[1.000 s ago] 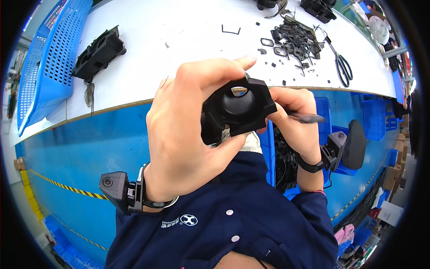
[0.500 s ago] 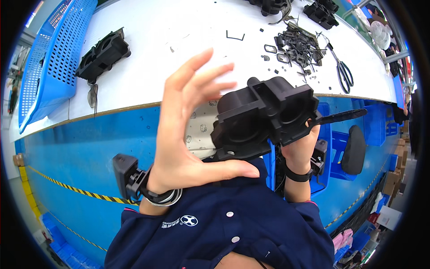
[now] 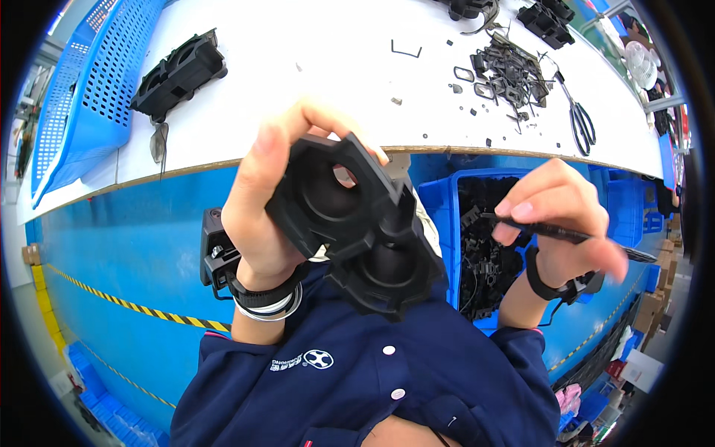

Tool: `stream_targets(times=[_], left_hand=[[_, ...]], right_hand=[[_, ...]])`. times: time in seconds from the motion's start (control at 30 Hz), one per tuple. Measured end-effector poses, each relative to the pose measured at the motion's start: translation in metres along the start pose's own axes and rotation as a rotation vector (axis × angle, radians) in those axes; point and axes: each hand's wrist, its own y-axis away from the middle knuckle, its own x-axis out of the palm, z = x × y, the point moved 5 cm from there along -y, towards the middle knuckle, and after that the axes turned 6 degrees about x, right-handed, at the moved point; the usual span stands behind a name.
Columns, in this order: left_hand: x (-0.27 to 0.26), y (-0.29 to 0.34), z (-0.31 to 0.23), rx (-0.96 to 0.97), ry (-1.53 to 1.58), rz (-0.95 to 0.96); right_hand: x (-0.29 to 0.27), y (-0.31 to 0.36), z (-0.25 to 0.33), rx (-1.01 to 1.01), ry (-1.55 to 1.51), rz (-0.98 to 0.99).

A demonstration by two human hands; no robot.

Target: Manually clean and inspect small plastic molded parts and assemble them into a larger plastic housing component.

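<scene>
My left hand (image 3: 253, 212) is closed round a black plastic housing (image 3: 357, 238) with two round cup-like hollows, held tilted in front of my chest. One hollow has an opening through which a bit of skin shows. In my right hand (image 3: 570, 212), to the right of the housing and apart from it, the fingers pinch a slim black pen-like tool (image 3: 555, 229). Its far end, past the hand, looks thin and shiny; its exact kind cannot be made out. Below that hand is a blue bin (image 3: 441, 216) holding many black plastic scraps (image 3: 480, 272).
A white table (image 3: 335, 56) runs across the top. On it are another black housing (image 3: 179, 74), a blue perforated basket (image 3: 104, 89), a pile of black scraps (image 3: 514, 74), scissors (image 3: 581, 127) and more black housings (image 3: 547, 26). Small crumbs lie near the table's edge.
The housing has passed from my right hand to my left and moved left and down, turned to another angle. My left hand has closed on it; my right hand has moved right with the slim tool.
</scene>
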Motion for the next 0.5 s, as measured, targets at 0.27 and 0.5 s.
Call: stream_targets(times=[0.27,0.5], left_hand=[[0.017,0.0,-0.004,-0.132,-0.272,0.17],[0.027,-0.002,-0.004,-0.168,-0.396,0.178]], right_hand=[[0.024,-0.02,0.028,-0.308,0.132,0.47],[0.03,-0.013,0.029,-0.443,0.211,0.489]])
